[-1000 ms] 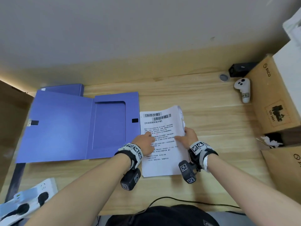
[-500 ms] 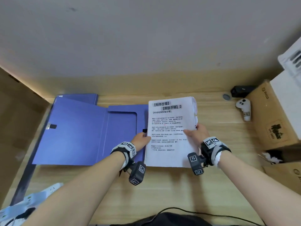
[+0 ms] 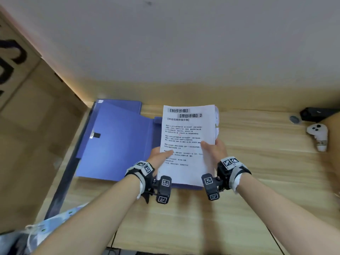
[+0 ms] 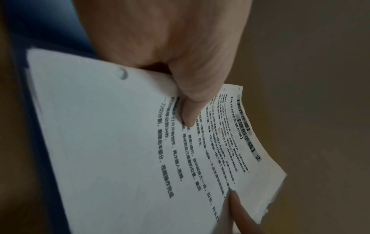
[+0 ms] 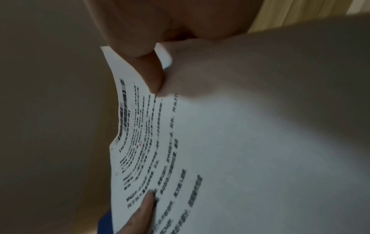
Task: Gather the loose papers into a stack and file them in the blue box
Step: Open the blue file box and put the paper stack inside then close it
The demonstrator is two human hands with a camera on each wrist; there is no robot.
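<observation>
Both hands hold a stack of printed papers (image 3: 188, 144) raised above the wooden desk (image 3: 257, 162), its top sheet facing the head camera with bold headings at the far end. The left hand (image 3: 160, 155) grasps the stack's left edge, thumb pressed on the printed face and the other fingers hidden behind the sheets; in the left wrist view the thumb (image 4: 190, 102) lies flat on the text while the palm wraps behind the paper. The right hand (image 3: 215, 150) grasps the stack's right edge in the same way, thumb on top, and the right wrist view shows that thumb (image 5: 152, 76) pinching the sheet's margin. The edges of the lower sheets fan out slightly at the stack's upper right corner. The blue box (image 3: 117, 144) lies opened flat on the desk just left of the stack, and the stack's left and near edges overlap the box's right panel in the head view; whether paper touches it cannot be told. Right of the stack, well apart, a white handheld controller (image 3: 318, 135) lies on the desk, and beyond it a small black device (image 3: 316, 114) sits near the wall. Left of the box stands a brown cardboard carton (image 3: 27, 126).
</observation>
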